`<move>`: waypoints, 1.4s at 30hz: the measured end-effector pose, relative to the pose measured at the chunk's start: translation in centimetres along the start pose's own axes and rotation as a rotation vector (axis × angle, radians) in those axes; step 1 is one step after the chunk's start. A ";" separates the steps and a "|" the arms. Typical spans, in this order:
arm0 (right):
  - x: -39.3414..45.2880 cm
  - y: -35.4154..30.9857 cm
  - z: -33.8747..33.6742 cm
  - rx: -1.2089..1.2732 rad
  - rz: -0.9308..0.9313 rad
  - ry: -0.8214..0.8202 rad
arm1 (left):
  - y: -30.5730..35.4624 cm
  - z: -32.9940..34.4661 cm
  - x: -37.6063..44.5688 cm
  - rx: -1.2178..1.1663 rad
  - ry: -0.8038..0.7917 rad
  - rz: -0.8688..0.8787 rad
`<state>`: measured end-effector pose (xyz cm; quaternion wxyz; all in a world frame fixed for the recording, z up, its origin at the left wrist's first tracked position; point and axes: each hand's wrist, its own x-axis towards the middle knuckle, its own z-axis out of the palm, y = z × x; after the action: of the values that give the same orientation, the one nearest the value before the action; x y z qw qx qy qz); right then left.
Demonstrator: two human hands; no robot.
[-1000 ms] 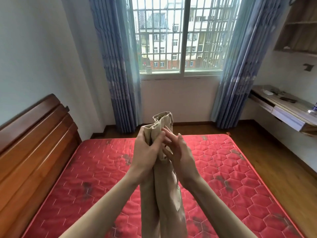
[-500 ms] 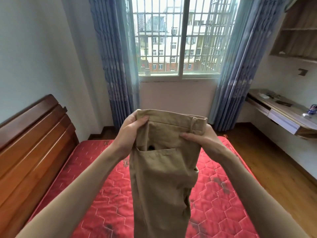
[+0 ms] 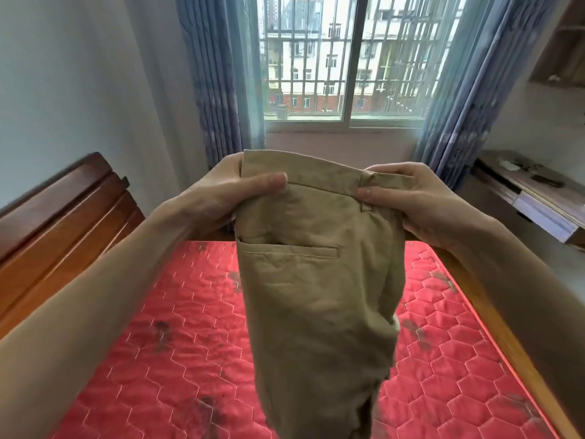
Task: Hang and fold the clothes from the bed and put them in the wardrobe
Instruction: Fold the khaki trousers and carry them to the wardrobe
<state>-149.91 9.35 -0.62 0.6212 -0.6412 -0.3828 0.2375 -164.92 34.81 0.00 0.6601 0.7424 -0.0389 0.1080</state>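
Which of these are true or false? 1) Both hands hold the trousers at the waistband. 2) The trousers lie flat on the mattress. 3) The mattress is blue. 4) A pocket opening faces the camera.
1) True: the left hand and the right hand each grip the waistband of the khaki trousers.
2) False: they hang in the air above the red mattress.
3) False: the mattress is red; the curtains are blue.
4) True: the pocket opening shows below the waistband.

Daylight enters a barred window [image 3: 342, 58] flanked by blue curtains [image 3: 215, 74]; pale walls [image 3: 79, 74], a wooden headboard [image 3: 57, 210] at left, a wall-mounted desk [image 3: 531, 198] at right.
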 end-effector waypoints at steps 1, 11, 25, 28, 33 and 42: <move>0.9 0.3 0.1 -0.020 -0.002 0.009 | -0.5 -1.0 0.9 0.108 0.038 0.012; 19.7 1.2 -4.8 -1.029 -0.130 -0.032 | -4.1 -9.7 17.6 0.647 0.097 0.111; 20.2 5.5 -5.9 -1.061 -0.593 0.232 | -5.8 -10.1 18.7 0.886 0.376 0.479; 14.4 14.2 -3.9 -1.124 -0.566 0.180 | -14.2 -7.9 13.1 1.037 0.325 0.366; 2.4 30.9 1.3 -1.153 -0.367 0.008 | -30.8 -1.3 0.4 1.053 0.052 0.243; -15.2 52.0 10.0 -1.083 0.295 -0.459 | -51.6 11.5 -17.4 1.090 -0.483 -0.340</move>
<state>-156.51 6.93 -55.25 0.0688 -0.8449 -0.4805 0.2248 -170.27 28.49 -55.00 0.1667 0.9720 -0.0073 -0.1654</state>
